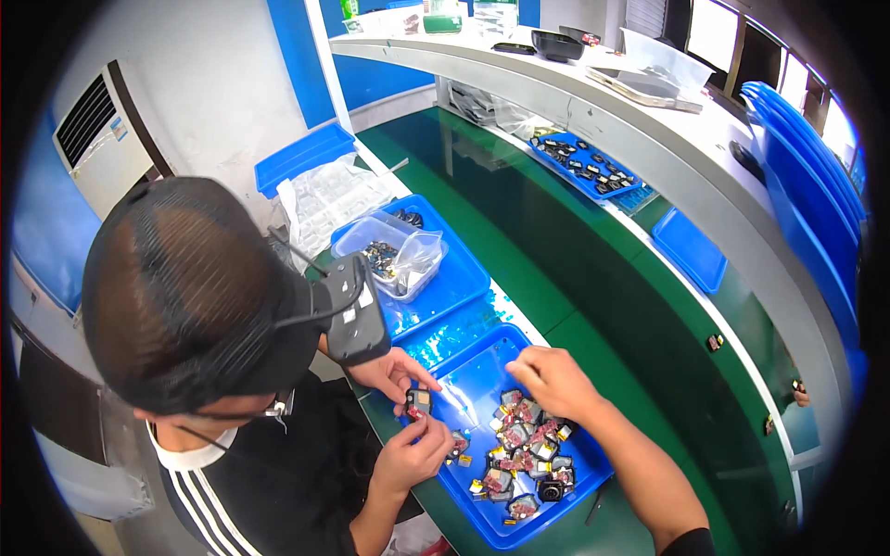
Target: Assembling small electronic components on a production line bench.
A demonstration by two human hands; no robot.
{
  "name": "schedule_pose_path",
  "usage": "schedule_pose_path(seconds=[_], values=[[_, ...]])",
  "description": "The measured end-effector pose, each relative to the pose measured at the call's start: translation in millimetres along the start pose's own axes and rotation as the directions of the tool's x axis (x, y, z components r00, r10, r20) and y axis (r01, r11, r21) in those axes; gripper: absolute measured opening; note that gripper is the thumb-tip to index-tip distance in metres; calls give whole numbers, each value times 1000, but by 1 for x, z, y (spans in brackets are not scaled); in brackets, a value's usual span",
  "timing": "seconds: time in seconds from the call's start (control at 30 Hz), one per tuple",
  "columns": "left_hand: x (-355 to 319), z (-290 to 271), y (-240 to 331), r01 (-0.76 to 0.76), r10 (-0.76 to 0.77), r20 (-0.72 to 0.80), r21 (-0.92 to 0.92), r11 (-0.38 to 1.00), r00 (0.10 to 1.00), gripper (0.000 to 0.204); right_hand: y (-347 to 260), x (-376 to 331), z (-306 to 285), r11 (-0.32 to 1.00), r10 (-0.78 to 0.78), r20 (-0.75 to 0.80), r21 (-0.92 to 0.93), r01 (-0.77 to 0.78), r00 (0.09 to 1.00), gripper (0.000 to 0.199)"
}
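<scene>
Head view, lower centre: right hand (554, 382) over parts (524, 456) in tray (482, 371); grip unclear. Parts look light, fragile; pinch edges.

Only my right arm showed in the view. My right hand (554, 380) was bare and ungloved, and my forearm (634, 466) was uncovered up to near the elbow. There the edge of a black sleeve (688, 543) began, plain dark cloth, mostly cut off by the lower rim.
</scene>
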State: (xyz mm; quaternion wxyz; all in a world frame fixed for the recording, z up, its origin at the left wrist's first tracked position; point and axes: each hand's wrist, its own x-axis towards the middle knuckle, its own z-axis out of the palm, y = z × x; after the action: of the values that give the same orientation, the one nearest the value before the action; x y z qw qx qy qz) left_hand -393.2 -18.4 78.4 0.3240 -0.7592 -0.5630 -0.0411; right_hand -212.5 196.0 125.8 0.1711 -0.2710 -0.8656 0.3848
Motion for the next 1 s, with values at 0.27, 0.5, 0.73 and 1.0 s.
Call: schedule_pose_path(seconds=[0.27,0.5,0.73,1.0], values=[[-8,0,-7,-75,59,127,131,989,990,5,36,-27,-6,995,92,119,18,-95,989,18],[5,-25,-14,-396,213,346,636,663,914,8,-9,-100,-29,883,352,54,312,-351,934,19],[7,-77,262,906,-150,914,-398,-147,377,17,-42,-228,8,717,555,212,369,-592,804,16],[-57,-131,221,-317,49,942,160,-935,333,17,-72,-238,86,989,-69,-78,123,78,995,9]])
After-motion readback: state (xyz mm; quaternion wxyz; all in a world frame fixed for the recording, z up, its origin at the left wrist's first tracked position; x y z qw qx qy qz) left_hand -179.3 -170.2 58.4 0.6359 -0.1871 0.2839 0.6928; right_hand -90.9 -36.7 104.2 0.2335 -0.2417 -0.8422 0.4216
